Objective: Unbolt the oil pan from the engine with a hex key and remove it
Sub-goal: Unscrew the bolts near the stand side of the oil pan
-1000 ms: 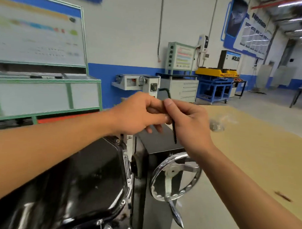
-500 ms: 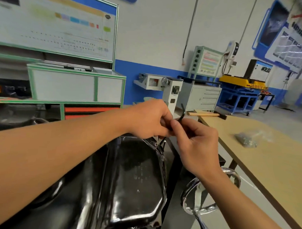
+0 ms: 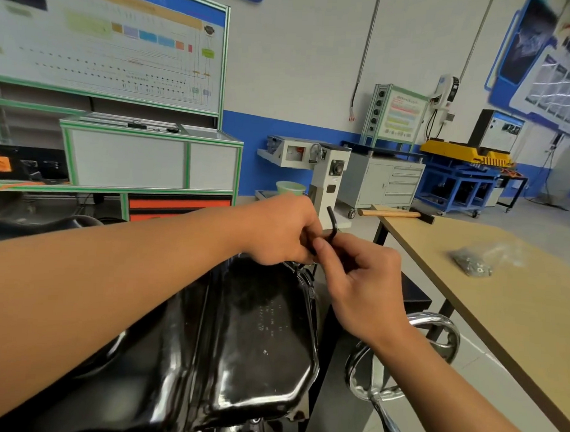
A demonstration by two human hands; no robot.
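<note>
Hex key (image 3: 332,221) pinched by left hand (image 3: 281,230), right hand (image 3: 367,285), above oil pan (image 3: 256,337)

Hammer (image 3: 390,214) + hw bag (image 3: 472,266) on wood table (image 3: 516,308); green cup (image 3: 289,187).

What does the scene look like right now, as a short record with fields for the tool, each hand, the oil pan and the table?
tool: black L-shaped hex key, one end pointing up
left hand: fingers curled round the hex key
right hand: pinches the hex key
oil pan: black, glossy, below both hands
table: to the right, bearing a hammer and a clear bag of small metal parts
handwheel: chrome, below the right forearm
</note>
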